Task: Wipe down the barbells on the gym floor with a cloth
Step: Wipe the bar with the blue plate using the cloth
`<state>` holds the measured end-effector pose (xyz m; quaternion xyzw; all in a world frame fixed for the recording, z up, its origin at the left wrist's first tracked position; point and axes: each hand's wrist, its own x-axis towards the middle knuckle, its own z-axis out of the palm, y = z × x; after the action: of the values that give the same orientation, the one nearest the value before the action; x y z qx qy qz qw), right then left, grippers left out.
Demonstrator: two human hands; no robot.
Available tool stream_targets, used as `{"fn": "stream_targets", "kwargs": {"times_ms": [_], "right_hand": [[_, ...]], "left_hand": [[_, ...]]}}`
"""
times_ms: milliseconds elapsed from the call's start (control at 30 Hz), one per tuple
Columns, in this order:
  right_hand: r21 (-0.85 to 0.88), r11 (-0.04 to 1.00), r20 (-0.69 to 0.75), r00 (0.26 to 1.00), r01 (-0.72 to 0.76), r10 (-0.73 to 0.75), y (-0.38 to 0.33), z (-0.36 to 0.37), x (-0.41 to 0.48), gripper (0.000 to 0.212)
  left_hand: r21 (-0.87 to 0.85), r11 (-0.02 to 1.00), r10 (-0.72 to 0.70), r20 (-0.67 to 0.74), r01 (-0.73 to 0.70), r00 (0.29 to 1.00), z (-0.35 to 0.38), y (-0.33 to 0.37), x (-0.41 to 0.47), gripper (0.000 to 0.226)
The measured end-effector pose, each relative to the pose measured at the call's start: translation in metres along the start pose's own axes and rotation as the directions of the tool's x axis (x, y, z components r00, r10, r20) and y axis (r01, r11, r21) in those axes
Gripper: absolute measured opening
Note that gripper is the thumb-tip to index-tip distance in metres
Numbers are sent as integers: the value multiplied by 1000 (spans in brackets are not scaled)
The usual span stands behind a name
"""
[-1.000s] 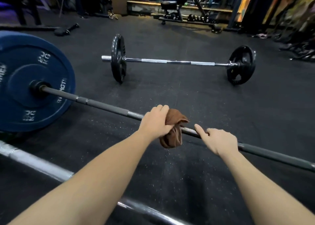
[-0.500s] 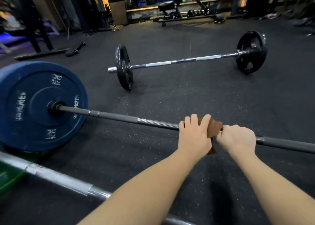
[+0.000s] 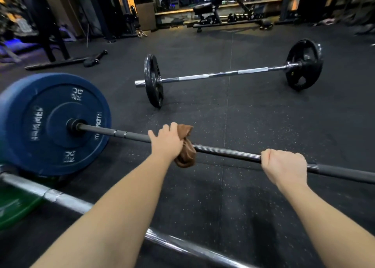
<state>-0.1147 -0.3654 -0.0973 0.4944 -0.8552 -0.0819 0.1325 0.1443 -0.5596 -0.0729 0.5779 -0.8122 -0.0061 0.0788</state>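
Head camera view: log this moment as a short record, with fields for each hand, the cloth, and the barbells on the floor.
left hand: grips the brown cloth around the dark bar
right hand: grips the same bar bare, apart from the cloth
bar being wiped: blue plate on its left end; right end out of frame
far barbell: chrome, a black plate at each end, untouched
nearest bar: chrome, green plate at left, passing under the arms
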Motion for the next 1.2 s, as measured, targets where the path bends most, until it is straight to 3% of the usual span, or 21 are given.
{"fn": "stream_targets", "kwargs": {"times_ms": [67,167,333,400,600,733,933,1000,1067,1200], "right_hand": [[14,1000,-2,1000,-8,9,0,5,2,18],[5,1000,-23,1000,-14,14,0,10,4,19],[-19,1000,-37,999,-9,8,-1,10,1,22],[-47,999,-31,999,26,-27,-1,7,-1,20],[-85,996,2,1000,-22,22,-5,-4,-10,22],[-67,998,25,1000,-6,7,-5,-7,-11,24],[-22,999,51,998,-41,42,-7,-8,-9,24],[-22,999,53,998,-45,46,-7,-7,-13,25],[-24,999,47,998,-42,43,-6,-8,-14,26],[1,997,29,997,-71,71,-9,-10,-14,25]], "left_hand": [[72,997,-27,7,27,1000,-3,-8,2,35],[147,987,66,-14,-63,998,-2,18,-13,30],[-64,946,320,52,-316,946,8,82,-43,47],[-135,930,356,105,-342,928,8,100,-46,48],[-229,928,348,241,-296,906,5,85,-25,65],[-196,913,399,233,-359,887,-3,52,-22,63],[-104,990,108,143,-93,984,-26,-39,-11,33],[-24,999,40,107,-38,993,-31,-44,-14,31],[-53,999,0,132,7,991,-33,-30,-17,33],[-177,970,195,146,-168,970,-23,32,-35,39]]}}
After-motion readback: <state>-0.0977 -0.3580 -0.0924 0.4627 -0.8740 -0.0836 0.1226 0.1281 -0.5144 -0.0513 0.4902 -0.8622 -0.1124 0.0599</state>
